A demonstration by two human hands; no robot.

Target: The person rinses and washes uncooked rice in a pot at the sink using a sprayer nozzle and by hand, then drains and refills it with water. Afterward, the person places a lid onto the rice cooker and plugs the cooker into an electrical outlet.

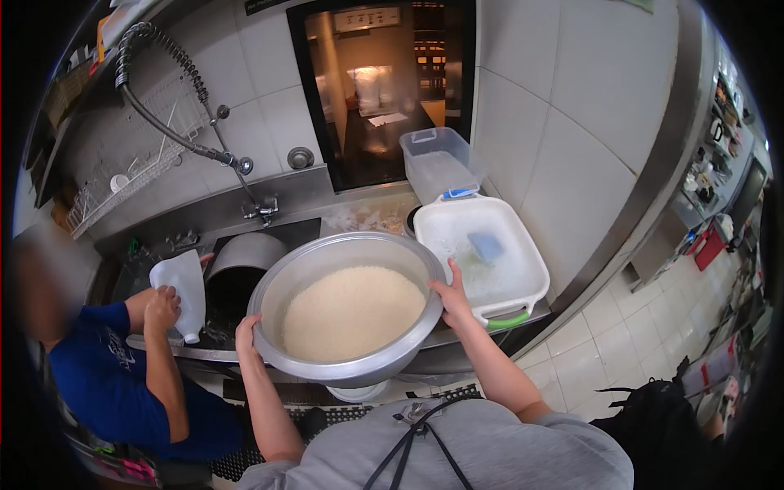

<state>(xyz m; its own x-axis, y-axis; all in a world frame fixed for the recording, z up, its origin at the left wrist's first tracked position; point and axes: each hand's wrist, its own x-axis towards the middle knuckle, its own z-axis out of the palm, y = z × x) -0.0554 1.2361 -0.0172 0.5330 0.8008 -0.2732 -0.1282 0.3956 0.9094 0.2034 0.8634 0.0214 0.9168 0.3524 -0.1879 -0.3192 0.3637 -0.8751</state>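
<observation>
A wide metal basin (pixel 278 365) with a thick rolled rim is held level in front of me. Pale uncooked rice (pixel 353 313) covers its bottom in a broad heap. My left hand (pixel 247 336) grips the rim on the left side, and my right hand (pixel 452 296) clasps it on the right, thumb pointing up. Behind the right hand lies a white plastic tub (pixel 531 282) with a blue sponge or cloth (pixel 485 246) and some suds in it. To the left, a large metal pot (pixel 242 252) lies tipped over in the sink.
A co-worker in a blue shirt (pixel 122 359) stands at left, holding a white plastic jug (pixel 184 282) over the sink. A spring-hose faucet (pixel 196 147) hangs above. A clear plastic bin (pixel 437 159) stands behind the tub. Below the basin is a white round container (pixel 358 393).
</observation>
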